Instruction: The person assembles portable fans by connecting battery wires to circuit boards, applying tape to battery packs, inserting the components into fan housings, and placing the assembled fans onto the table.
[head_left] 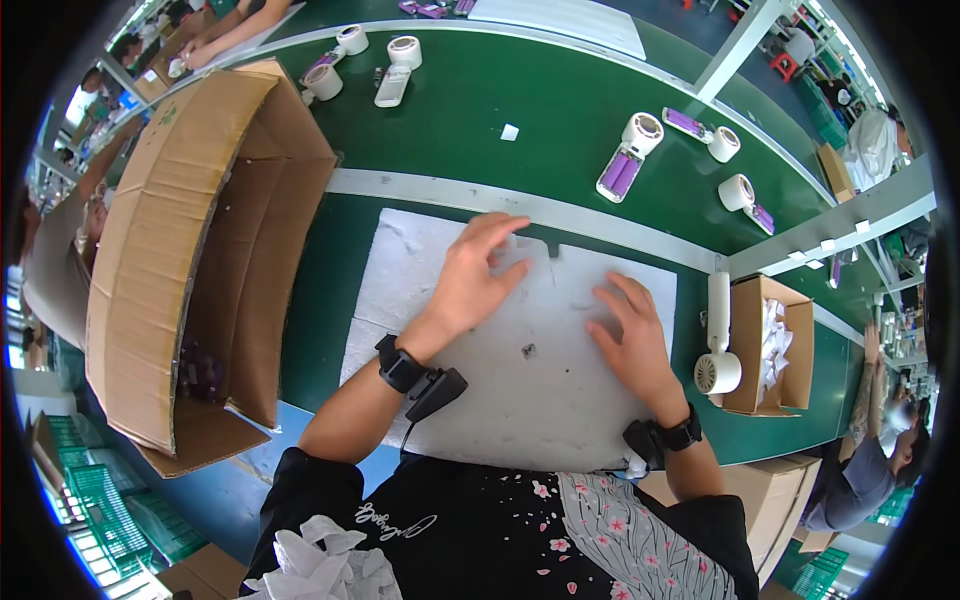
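Observation:
A pale foam mat [500, 400] lies on the green bench in front of me, a small dark mark near its middle. Over its far left part hovers my left hand [478, 278], open, its fingers stretched out to the right. My right hand [635, 335], also open, is above the mat's right part with fingers curving toward the left. Neither hand holds anything. Just right of the mat, a white handheld fan [718, 335] lies with its round head toward me. Beyond the mat, on the green surface, is an opened fan [628, 160] with purple battery cells showing.
A large cardboard box [155, 270] stands open at the left. Right of the fan is a small carton [795, 385] of crumpled white scraps. More opened fans [400, 70] lie across the far green surface, behind a pale rail [430, 188]. Other people work around the bench.

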